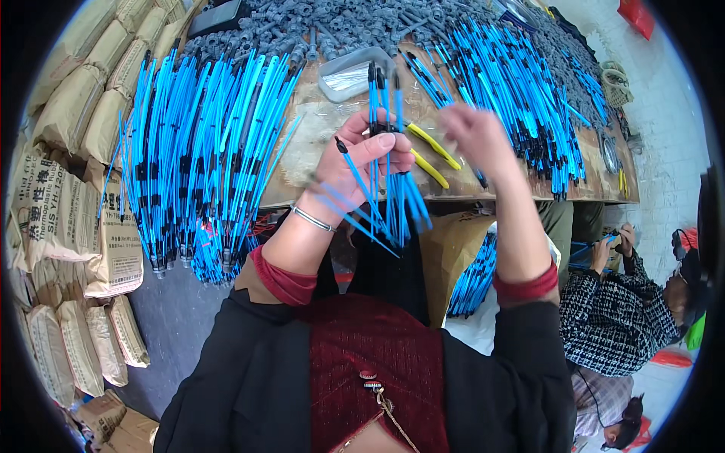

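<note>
My left hand (366,155) is closed around a small bundle of slim blue strips with black ends (393,200), held above the table's front edge. The strips fan out below the palm, and one leans out to the left of the thumb. To the right, my right hand (479,136) is raised and smeared by motion, so its fingers do not show clearly. Between the two hands lie yellow-handled pliers (433,147) on the table. Just beyond the left hand, a clear plastic tray (326,84) contains thin pale pieces.
Rows of blue strips lie at the left (204,136) and right (513,98) of the table. A heap of grey plastic parts (325,26) covers the back. Paper sacks (57,204) are stacked on the left. Another person (619,302) sits at the right. More blue strips (477,279) stand below the table.
</note>
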A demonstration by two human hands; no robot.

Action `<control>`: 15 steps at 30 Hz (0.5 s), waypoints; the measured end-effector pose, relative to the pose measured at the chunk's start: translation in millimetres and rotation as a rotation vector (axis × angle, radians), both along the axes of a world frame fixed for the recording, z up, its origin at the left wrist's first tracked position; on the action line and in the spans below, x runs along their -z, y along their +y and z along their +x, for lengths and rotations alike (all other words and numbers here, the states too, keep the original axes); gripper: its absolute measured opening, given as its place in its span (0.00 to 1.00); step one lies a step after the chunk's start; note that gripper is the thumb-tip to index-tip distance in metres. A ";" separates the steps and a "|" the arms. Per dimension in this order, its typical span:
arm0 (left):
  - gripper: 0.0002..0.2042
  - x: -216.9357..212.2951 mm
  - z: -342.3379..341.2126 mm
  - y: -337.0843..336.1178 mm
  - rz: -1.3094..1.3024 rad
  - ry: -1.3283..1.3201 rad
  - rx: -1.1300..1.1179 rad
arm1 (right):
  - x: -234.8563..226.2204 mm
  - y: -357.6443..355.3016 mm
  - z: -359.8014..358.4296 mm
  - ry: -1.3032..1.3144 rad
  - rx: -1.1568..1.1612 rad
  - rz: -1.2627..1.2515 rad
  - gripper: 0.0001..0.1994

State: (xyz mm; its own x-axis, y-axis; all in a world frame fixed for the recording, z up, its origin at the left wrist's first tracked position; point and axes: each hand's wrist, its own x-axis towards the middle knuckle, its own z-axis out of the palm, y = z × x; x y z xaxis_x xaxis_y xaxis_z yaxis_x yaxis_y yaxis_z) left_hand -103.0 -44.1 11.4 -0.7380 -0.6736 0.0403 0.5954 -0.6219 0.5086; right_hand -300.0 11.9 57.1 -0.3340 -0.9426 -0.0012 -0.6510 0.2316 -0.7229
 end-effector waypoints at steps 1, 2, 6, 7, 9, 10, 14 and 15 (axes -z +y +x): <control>0.08 -1.2 -1.5 -0.5 -0.008 -0.032 -0.017 | 11.4 -17.2 -30.4 0.346 0.036 -0.091 0.12; 0.08 1.2 -1.6 -3.1 -0.011 -0.031 -0.016 | 23.3 -32.7 -57.0 0.692 0.073 -0.182 0.12; 0.07 23.2 12.1 -21.0 -0.021 0.225 0.329 | 40.9 -73.5 -72.9 0.946 0.156 0.174 0.12; 0.07 24.2 14.2 -23.7 -0.002 0.281 0.376 | 45.6 -77.5 -74.4 0.986 0.168 0.228 0.12; 0.08 25.4 17.3 -25.7 0.039 0.395 0.472 | 46.8 -78.1 -74.7 1.025 0.179 0.284 0.13; 0.08 23.9 17.8 -24.1 0.040 0.393 0.471 | 41.6 -76.3 -74.1 0.987 0.202 0.221 0.13; 0.09 13.6 11.8 -17.0 -0.069 -0.023 0.119 | -3.8 -47.0 -69.2 0.839 0.201 -0.097 0.12; 0.09 18.0 9.3 -21.5 -0.033 0.007 0.107 | -20.5 -34.3 -65.4 0.764 0.144 -0.297 0.12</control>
State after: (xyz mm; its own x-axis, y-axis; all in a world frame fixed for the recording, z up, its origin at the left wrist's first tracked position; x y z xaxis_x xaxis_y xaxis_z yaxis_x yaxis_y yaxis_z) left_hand -93.7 -65.6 -6.6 -0.8054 -0.5890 0.0664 0.5300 -0.6655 0.5256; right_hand -365.4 -22.3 77.7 -0.2591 -0.8159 0.5169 -0.9659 0.2192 -0.1381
